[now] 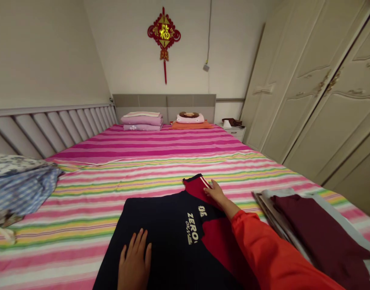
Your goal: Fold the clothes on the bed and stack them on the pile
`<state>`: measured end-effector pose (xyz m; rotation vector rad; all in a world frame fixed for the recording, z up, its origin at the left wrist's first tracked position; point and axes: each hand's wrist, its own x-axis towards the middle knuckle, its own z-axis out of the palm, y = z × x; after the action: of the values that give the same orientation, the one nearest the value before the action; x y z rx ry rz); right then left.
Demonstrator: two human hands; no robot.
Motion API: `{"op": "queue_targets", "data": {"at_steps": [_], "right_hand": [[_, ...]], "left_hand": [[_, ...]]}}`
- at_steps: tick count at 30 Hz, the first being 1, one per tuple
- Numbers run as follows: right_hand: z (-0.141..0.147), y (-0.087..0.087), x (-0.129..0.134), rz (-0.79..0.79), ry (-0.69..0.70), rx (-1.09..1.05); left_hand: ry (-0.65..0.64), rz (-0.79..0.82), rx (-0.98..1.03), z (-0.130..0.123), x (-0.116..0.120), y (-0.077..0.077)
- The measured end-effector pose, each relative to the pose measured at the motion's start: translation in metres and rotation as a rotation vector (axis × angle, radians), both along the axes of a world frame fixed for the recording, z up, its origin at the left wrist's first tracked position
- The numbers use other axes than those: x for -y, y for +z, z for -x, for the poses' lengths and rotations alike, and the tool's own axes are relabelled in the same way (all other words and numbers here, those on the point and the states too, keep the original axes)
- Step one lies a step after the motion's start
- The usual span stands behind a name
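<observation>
A navy shirt (167, 217) with red parts and white lettering lies spread on the striped bed sheet (82, 193). My left hand (135, 255) rests flat on its dark lower left part, fingers apart. Over the red sleeve with white stripes, at the shirt's far right, is my right hand (214, 192). Its fingers touch the sleeve's edge near the stripes; whether cloth is pinched between them is too small to tell. A red-orange sleeve covers my right forearm and hides part of the shirt.
Folded clothes with a maroon piece (314, 229) on top lie at the right. Blue checked cloth (28, 187) is heaped at the left. Folded bedding (142, 120) sits by the headboard (145, 102). A wardrobe (306, 84) stands along the right side, a rail (52, 129) along the left.
</observation>
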<state>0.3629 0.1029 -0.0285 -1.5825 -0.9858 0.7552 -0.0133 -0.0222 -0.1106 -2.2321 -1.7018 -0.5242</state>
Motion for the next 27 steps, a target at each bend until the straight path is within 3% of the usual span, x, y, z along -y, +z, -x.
{"op": "queue_targets", "data": {"at_steps": [7, 14, 21, 24, 27], "right_hand": [[0.006, -0.012, -0.035, 0.046, -0.025, -0.162], [0.005, 0.003, -0.031, 0.113, 0.095, -0.166], [0.02, 0.039, 0.012, 0.078, 0.325, -0.086], [0.026, 0.051, 0.047, 0.025, 0.43, -0.023], [0.026, 0.05, 0.091, -0.107, 0.551, 0.166]], "left_hand": [[0.017, -0.041, 0.014, -0.005, 0.005, 0.008], [0.04, -0.021, 0.071, -0.009, 0.007, 0.013], [0.044, 0.019, 0.099, -0.014, 0.007, 0.021], [0.051, 0.027, 0.122, -0.016, 0.007, 0.024], [0.056, 0.041, 0.15, -0.018, 0.007, 0.028]]}}
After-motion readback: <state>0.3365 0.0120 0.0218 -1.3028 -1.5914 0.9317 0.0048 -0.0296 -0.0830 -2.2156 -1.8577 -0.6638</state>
